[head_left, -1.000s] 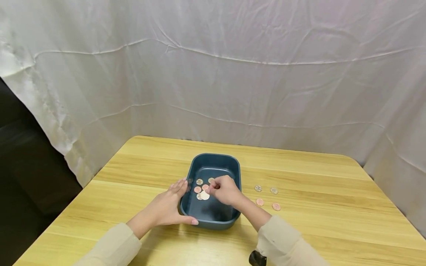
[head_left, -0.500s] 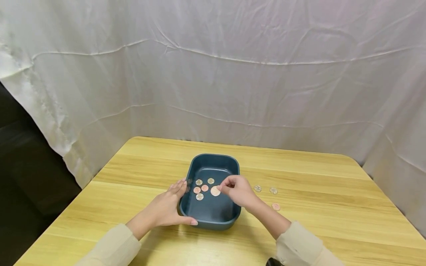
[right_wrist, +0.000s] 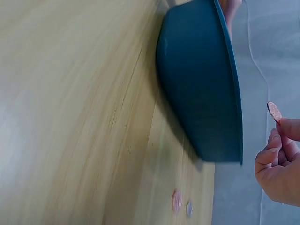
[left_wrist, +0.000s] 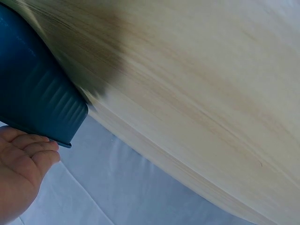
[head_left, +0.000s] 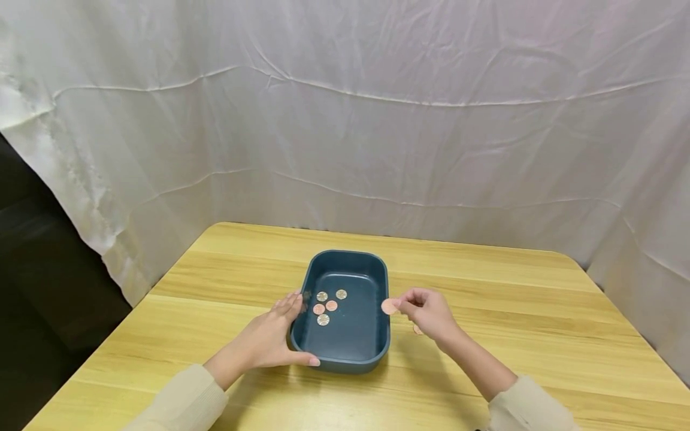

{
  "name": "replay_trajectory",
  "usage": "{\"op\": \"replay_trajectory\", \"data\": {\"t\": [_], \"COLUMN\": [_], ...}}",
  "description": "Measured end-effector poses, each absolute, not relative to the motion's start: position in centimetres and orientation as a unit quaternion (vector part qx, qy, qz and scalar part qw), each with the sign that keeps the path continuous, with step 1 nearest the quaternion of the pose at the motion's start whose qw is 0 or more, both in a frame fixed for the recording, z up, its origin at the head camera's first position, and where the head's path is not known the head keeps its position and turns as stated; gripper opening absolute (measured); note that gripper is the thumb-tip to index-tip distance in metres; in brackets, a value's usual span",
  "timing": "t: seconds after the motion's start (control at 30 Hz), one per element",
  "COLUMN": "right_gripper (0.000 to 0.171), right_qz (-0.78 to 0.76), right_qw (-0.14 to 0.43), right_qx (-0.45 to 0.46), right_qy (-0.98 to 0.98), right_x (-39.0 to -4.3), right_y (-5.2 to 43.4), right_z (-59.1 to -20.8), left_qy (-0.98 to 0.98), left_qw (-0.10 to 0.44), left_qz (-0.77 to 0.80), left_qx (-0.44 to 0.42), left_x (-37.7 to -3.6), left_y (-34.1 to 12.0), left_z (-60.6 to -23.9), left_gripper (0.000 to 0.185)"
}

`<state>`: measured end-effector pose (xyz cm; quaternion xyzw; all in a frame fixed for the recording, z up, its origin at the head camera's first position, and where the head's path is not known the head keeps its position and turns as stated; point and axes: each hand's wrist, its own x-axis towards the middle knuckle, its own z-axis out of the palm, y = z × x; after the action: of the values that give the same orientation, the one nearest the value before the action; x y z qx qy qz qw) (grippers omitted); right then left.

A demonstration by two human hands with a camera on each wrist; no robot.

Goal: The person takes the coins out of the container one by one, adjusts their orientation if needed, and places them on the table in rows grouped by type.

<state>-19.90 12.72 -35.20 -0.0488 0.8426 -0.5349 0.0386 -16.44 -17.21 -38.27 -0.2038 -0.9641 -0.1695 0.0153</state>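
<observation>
White wrinkled cloth backdrop [head_left: 377, 120] hangs behind and around the far edges of a wooden table [head_left: 539, 335].

Dark blue rectangular tub [head_left: 377, 353] sits on the table, left of centre. Four small coins in the tub [head_left: 326, 305] lie clustered on its floor toward the left wall, some copper, some silvery.

Left hand [head_left: 266, 338] rests flat against the tub's left wall, fingers straight along the rim, thumb at the near corner. The left wrist view shows the fingers [left_wrist: 28, 147] against the ribbed outer wall [left_wrist: 42, 103].

Right hand [head_left: 428, 311] is raised just right of the tub's right rim, fingers curled, thumb and forefinger pinching a copper coin [head_left: 389, 306]. The pinched coin sits at the rim's outer side, clear of the table. The right wrist view shows it edge-on at the fingertips [right_wrist: 274, 112].

One more coin on the table [head_left: 417, 330] shows partly under the right hand. The right wrist view shows two loose coins [right_wrist: 177, 200] side by side on the wood.
</observation>
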Motion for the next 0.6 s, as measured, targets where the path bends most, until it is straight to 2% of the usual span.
{"op": "replay_trajectory", "data": {"t": [0.6], "right_gripper": [0.022], "right_qz": [-0.488], "right_qw": [0.034], "right_qx": [0.019], "right_qy": [0.872], "right_x": [-19.5], "right_y": [22.7], "right_z": [-37.0], "left_qy": [-0.964], "left_qw": [0.017], "left_qz": [-0.166], "left_qx": [-0.207], "left_x": [-16.5], "left_y": [-17.1], "left_z": [-38.4], "left_gripper": [0.118]}}
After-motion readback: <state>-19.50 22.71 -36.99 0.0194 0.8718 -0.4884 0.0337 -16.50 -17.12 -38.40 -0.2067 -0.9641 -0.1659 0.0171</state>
